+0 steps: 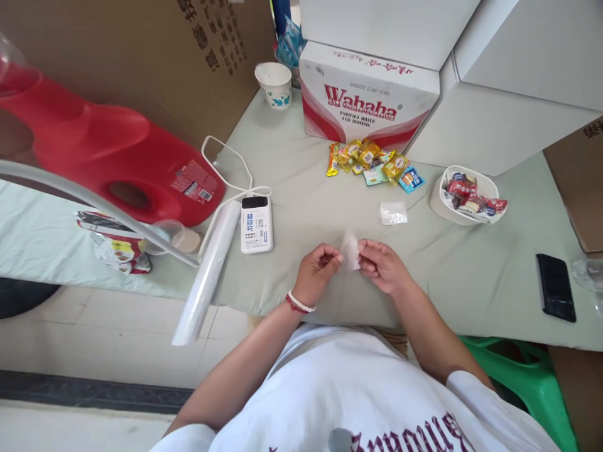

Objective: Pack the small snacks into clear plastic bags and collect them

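Observation:
Between my hands is a small, thin, whitish see-through piece (350,252), perhaps a plastic bag; it is slightly blurred. My left hand (315,274) pinches its left edge with thumb and forefinger, above a wrist with red and white bracelets. The fingers of my right hand (384,266) are closed on its right side. A similar flat white packet (392,213) lies on the cloth beyond my right hand. Farther back is a pile of small wrapped snacks (370,157), mostly yellow. To their right, a white tub (456,210) holds red-wrapped snacks (475,194).
A Wahaba-printed carton (362,100) and white boxes (513,119) line the back. At left are a power bank (257,226), a clear film roll (207,276), a large red jug (127,144) and a cable. A paper cup (274,85) stands behind; a phone (556,287) lies right.

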Motion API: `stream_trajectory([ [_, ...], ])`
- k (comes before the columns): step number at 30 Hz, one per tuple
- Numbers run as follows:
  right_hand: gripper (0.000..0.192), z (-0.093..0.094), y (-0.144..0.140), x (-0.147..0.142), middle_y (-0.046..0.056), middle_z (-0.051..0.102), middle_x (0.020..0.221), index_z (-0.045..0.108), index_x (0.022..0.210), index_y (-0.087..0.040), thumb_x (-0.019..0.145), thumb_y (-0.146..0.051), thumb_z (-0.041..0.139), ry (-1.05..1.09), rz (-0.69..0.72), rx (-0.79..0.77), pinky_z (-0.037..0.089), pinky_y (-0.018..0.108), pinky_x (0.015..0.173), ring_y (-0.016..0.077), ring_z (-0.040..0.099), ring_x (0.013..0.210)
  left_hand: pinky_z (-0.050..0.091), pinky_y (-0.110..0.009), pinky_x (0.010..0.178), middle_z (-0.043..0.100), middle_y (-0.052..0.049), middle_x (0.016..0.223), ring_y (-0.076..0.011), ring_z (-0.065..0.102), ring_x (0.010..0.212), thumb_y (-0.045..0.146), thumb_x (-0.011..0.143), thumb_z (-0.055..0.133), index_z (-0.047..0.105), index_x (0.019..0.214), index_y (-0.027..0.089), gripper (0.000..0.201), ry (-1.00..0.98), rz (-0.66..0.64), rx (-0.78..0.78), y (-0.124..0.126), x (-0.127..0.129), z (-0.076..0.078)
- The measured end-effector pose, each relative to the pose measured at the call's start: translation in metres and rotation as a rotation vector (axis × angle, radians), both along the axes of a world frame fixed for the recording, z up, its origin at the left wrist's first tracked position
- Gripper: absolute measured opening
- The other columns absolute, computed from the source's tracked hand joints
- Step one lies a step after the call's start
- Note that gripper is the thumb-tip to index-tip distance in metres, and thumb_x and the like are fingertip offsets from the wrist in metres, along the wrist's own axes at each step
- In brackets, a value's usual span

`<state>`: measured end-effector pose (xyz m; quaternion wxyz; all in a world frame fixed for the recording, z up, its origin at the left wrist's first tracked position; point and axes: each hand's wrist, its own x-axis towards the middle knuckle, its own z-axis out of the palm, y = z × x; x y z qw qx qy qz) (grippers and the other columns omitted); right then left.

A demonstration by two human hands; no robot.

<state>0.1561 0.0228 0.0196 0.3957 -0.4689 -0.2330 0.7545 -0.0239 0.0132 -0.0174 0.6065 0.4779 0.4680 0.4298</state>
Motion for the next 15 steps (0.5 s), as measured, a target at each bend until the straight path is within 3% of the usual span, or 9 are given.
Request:
stream_trajectory([
  [4,0.045,-0.002,0.001,0.020,-0.007,0.052,0.060,0.057,0.073,-0.018,0.060,-0.039,0.095,0.020,-0.056,-0.049,0.013,0.017,0.039,0.0008,0.026,0.043,0.043,-0.024,0.063,0.058,0.003,0.067,-0.0108,0.051,0.063,0.058,0.082,0.076,0.061,0.080,0.018,0.042,-0.013,0.049,-0.060,-0.002,-0.007,0.001],
  [9,0.045,-0.006,-0.010,0.011,-0.003,0.060,0.066,0.062,0.077,-0.017,0.066,-0.048,0.092,-0.093,0.011,0.072,0.017,0.017,0.041,0.0014,0.033,0.045,0.047,-0.025,0.071,0.067,-0.002,0.085,-0.0133,0.059,0.077,0.052,0.080,0.079,0.068,0.089,0.018,0.038,0.014,-0.012,-0.009,-0.007,0.009,0.010],
  [15,0.042,-0.007,-0.012,0.020,-0.004,0.056,0.064,0.059,0.072,-0.016,0.068,-0.044,0.091,-0.053,0.069,0.064,0.015,0.017,0.042,0.0007,0.032,0.045,0.044,-0.024,0.064,0.061,0.003,0.069,-0.0100,0.052,0.064,0.057,0.074,0.083,0.065,0.078,0.017,0.044,-0.119,0.066,-0.104,-0.005,0.009,0.004],
])
